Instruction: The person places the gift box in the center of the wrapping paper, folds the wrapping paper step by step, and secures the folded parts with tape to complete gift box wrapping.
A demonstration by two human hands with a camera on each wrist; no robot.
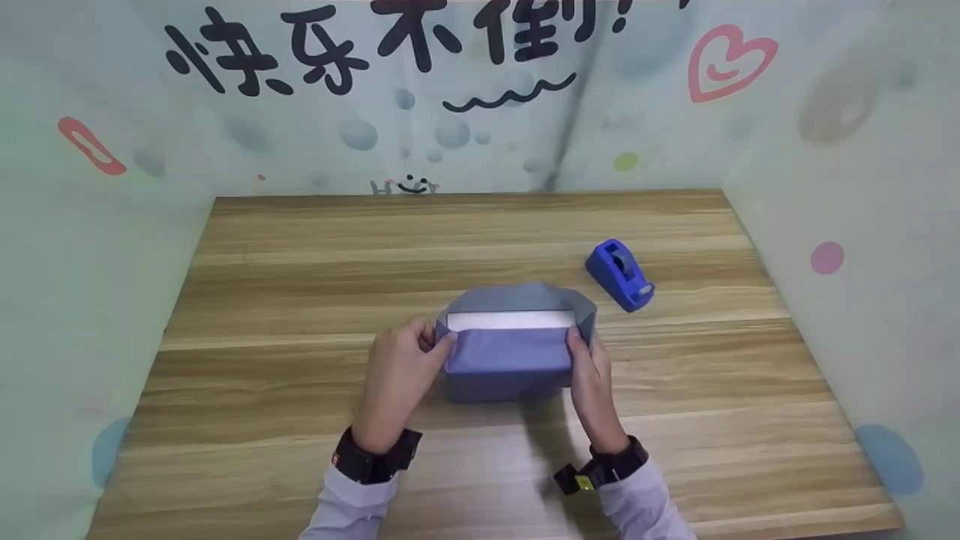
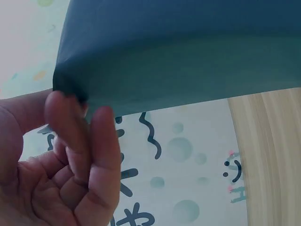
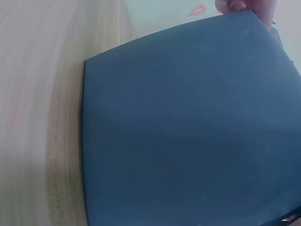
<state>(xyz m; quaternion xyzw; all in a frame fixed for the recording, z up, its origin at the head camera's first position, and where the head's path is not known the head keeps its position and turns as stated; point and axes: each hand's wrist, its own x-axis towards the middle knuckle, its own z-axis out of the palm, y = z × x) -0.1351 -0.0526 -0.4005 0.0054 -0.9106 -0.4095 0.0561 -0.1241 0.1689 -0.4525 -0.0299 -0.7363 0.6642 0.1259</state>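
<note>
A box wrapped in blue-grey paper [image 1: 514,352] stands in the middle of the table in the head view. A white strip of the box top [image 1: 510,320] shows between the front fold and a raised flap [image 1: 517,298] behind it. My left hand [image 1: 401,364] pinches the paper at the left corner; in the left wrist view its other fingers curl below the paper's edge. My right hand [image 1: 592,386] grips the right side, thumb on the front face and fingers mostly hidden behind. The paper's broad face [image 3: 178,122] fills most of the right wrist view.
A blue tape dispenser [image 1: 621,276] lies on the wooden table [image 1: 300,262], behind and to the right of the box. Patterned pale walls [image 1: 480,142] close off the table's back and both sides.
</note>
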